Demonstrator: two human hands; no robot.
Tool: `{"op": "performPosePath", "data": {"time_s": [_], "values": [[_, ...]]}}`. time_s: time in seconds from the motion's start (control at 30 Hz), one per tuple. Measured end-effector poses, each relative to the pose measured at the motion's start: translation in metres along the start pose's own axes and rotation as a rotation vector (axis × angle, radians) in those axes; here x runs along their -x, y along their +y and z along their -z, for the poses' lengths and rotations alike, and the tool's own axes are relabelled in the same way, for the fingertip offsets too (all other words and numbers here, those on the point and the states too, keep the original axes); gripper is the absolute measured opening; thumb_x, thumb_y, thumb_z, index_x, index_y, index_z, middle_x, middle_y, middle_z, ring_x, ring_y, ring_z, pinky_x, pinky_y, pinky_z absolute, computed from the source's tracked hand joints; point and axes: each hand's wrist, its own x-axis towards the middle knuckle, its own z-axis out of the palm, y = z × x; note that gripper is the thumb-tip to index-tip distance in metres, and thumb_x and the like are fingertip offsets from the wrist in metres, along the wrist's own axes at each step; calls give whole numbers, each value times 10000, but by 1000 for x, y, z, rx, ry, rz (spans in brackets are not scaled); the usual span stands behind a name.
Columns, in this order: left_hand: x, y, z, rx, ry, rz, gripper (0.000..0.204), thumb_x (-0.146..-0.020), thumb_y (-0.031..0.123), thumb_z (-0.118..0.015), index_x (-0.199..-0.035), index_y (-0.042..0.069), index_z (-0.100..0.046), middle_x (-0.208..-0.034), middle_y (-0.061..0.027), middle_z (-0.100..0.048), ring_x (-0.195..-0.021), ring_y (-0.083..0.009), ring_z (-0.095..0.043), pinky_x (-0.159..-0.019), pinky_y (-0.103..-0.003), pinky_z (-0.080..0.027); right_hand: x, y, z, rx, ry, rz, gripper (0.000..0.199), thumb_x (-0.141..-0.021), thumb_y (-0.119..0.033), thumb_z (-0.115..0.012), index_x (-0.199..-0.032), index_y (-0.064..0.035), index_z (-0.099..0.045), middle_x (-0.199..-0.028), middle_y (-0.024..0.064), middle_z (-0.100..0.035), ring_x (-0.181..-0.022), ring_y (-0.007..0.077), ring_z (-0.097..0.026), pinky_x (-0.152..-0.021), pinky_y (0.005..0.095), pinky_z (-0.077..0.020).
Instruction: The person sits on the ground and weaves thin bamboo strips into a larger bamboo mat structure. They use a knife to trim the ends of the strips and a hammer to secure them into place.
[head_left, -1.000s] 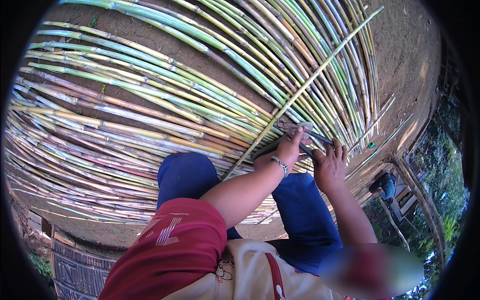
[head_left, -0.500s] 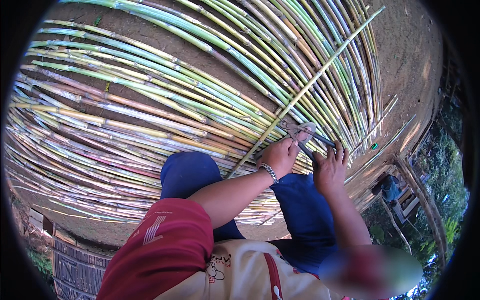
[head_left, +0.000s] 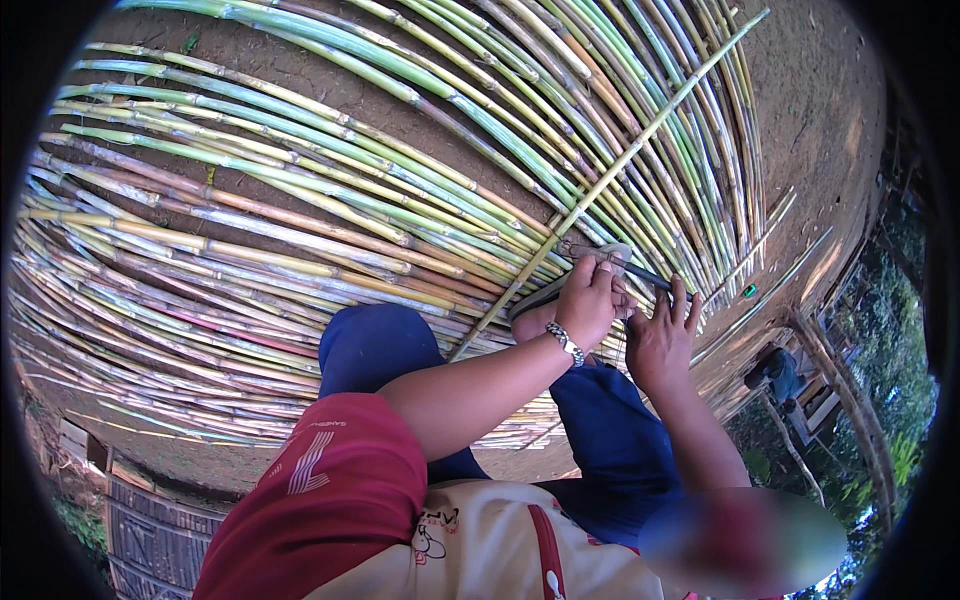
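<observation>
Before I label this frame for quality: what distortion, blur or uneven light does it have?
Head view: fisheye bends the cane stalks into arcs, black vignette rings the picture; a blurred patch sits lower right; sunlit ground, hands sharp, trees at right in shade.

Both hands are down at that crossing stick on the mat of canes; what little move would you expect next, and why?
Probably the left hand presses the crossing stick down while the right hand works the dark slim tool at it. Both hands meet where the stick's near end crosses the laid canes. Whether the tool cuts or ties cannot be told.
</observation>
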Motion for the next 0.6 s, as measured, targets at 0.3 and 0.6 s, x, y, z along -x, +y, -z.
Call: {"op": "performPosePath", "data": {"time_s": [0.3, 0.6], "values": [[-30, 5, -27, -1249, -178, -239, 390, -994, 197, -551, -1262, -87, -554, -1032, -309, -713, -944, -438, -725, -890, -518, -557, -5, 9, -7, 61, 62, 46, 371, -991, -254, -549, -1325, -142, -666, -1405, 235, -584, -1511, 402, -319, -1236, 668, -112], [-45, 30, -29, -1240, -219, -237, 390, -938, 226, -568, -1072, -139, -589, -1054, -361, -688, -1031, -493, -683, -954, -533, -534, -11, -1, 15, -31, -85, -21, 355, -1012, -293, -563, -1318, -149, -669, -1375, 193, -611, -1488, 375, -353, -1213, 644, -167]]}}
